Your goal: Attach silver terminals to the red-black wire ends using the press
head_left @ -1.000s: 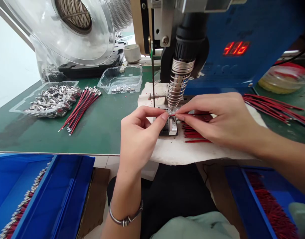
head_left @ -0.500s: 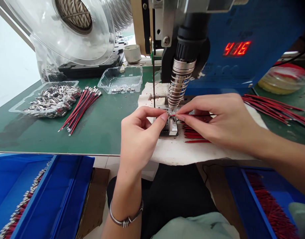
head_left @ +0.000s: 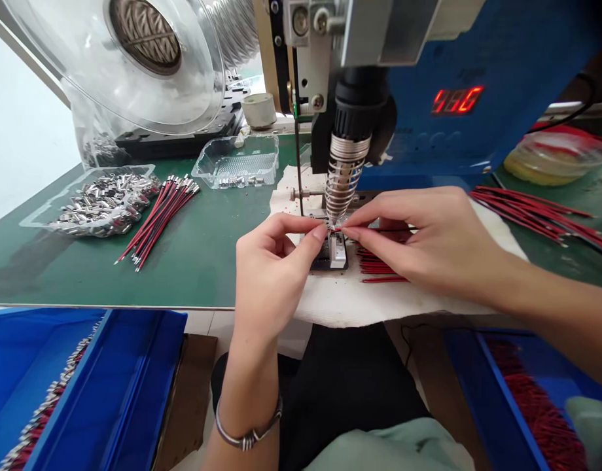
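My left hand pinches something tiny at the small metal fixture; the fingertips hide most of it. From the other side, my right hand holds a red and black wire between thumb and fingers, its end at the fixture. Directly above both fingertips is the soldering head with its coil spring, its tip down close to the wire end. Whether the tip touches the wire I cannot tell. Several red and black wires lie under my right hand on a white cloth.
On the left are a clear tray of metal connectors, a bundle of wires with metal ends and another clear tray. More wires lie right. A blue machine stands behind; blue bins sit below the table.
The soldering head has come down toward the fixture. Both hands keep their pinch at nearly the same spot, and the whole view has shifted slightly.
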`<action>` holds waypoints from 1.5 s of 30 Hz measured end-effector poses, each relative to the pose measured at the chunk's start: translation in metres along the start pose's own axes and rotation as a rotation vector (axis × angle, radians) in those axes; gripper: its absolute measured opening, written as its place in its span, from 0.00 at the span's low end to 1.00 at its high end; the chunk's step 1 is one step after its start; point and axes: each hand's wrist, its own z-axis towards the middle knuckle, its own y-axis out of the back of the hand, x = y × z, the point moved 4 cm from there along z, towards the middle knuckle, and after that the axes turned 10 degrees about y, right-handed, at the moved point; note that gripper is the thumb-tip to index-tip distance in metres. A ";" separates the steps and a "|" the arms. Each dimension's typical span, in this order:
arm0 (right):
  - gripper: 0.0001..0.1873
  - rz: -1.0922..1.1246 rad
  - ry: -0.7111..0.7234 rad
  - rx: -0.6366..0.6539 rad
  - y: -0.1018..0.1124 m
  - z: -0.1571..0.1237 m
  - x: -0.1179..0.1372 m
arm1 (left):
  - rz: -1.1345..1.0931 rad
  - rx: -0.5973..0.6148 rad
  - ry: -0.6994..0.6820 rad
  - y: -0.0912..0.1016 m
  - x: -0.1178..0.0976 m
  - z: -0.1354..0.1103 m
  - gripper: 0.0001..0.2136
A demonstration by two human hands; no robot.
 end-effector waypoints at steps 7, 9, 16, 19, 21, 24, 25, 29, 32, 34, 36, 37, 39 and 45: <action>0.08 0.017 -0.012 -0.004 0.000 0.001 0.001 | 0.000 -0.001 0.011 0.000 0.002 0.000 0.05; 0.08 0.016 -0.014 -0.002 0.000 0.001 0.001 | -0.008 -0.003 0.022 0.000 0.002 0.001 0.05; 0.08 -0.012 -0.043 0.018 0.000 -0.002 0.000 | -0.009 0.000 0.021 0.000 0.000 -0.001 0.06; 0.08 -0.015 -0.056 0.021 0.001 -0.001 0.000 | -0.003 0.003 0.019 0.000 0.001 -0.002 0.08; 0.09 -0.017 -0.057 0.026 0.000 0.000 0.000 | 0.001 0.002 0.015 0.001 0.002 -0.002 0.07; 0.09 -0.016 -0.050 0.024 0.000 0.001 -0.001 | 0.003 0.001 0.017 0.002 0.003 -0.001 0.07; 0.09 -0.014 -0.050 0.023 0.000 0.001 -0.001 | 0.002 0.003 0.020 0.002 0.003 -0.001 0.07; 0.09 -0.006 -0.046 0.018 0.000 0.000 -0.001 | -0.014 0.017 0.028 0.001 0.003 -0.001 0.07; 0.09 0.000 -0.019 0.013 -0.001 0.000 0.000 | -0.014 0.011 0.030 0.001 0.002 -0.002 0.06; 0.09 -0.004 -0.017 0.014 0.000 0.000 0.000 | -0.010 0.006 0.028 0.001 0.001 -0.001 0.06; 0.08 -0.009 -0.025 0.016 0.000 0.000 -0.001 | -0.003 0.005 0.029 0.001 0.001 -0.001 0.07; 0.08 -0.010 -0.028 0.018 0.000 0.000 -0.001 | 0.002 0.007 0.030 0.001 0.001 0.000 0.07; 0.08 -0.008 -0.023 0.015 0.001 0.000 0.000 | 0.004 0.010 0.028 0.001 0.000 0.000 0.07; 0.09 -0.019 -0.034 0.021 0.000 -0.001 -0.001 | 0.017 0.000 0.032 0.001 0.000 -0.001 0.06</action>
